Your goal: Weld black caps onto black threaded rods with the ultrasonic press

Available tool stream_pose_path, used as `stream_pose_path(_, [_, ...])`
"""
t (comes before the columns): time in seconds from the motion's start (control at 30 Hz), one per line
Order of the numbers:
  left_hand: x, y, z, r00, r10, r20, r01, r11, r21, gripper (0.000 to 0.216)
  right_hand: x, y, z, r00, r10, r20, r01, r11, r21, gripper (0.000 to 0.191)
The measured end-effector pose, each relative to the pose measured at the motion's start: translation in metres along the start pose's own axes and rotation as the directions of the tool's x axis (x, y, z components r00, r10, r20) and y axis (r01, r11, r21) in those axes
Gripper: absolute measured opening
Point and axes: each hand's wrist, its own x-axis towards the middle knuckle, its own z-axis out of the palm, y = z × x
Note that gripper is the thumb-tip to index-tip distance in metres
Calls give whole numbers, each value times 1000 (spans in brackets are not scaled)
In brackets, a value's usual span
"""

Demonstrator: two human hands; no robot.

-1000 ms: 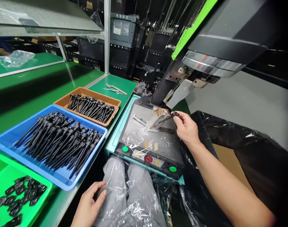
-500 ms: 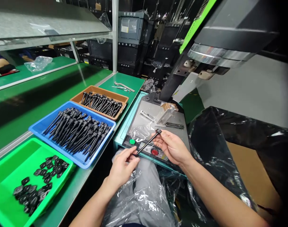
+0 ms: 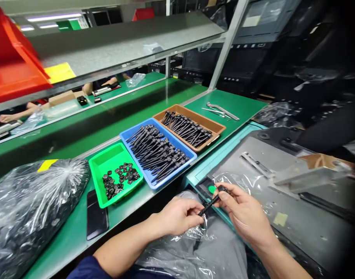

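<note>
Above my lap I hold a long black rod with a thick head, which looks like a screw and lies at a slant between my hands. My right hand pinches its upper, thick-headed end between thumb and fingers. At the thin lower end, my left hand has its thumb and fingertips closed around the tip. Many similar black rods lie heaped in the blue tray, to the left of my hands. Small black square pieces sit in the green tray.
A brown tray with more rods stands behind the blue one. Wrenches lie on the green bench. A phone and a plastic bag of dark parts are at left. The machine base is at right. Another person's hand shows far left.
The view has swung left, bringing the bag, phone and red bin into sight. Both hands still hold the rod, and my right fingers now cover more of its head.
</note>
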Motion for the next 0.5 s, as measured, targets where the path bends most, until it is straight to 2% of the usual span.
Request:
stream_pose_path(0.17, [-9,13,-18,1000,12,-8,-11,996,86,25,7,-10,32,994,14,111,-15,1000,5,47])
stream_pose_path(0.3, [-15,13,-46,996,-50,-77,60,989,135,20,8,-19,37,978,44,204,-46,999,5,69])
stream_pose_path(0.4, [-13,10,-91,969,-64,-240,120,966,228,19,5,-6,17,979,74,191,-64,996,-59,76])
stream_pose_path(0.5, [0,0,-152,897,-88,-434,275,878,391,18,1,18,-14,987,82,134,-68,991,-111,73])
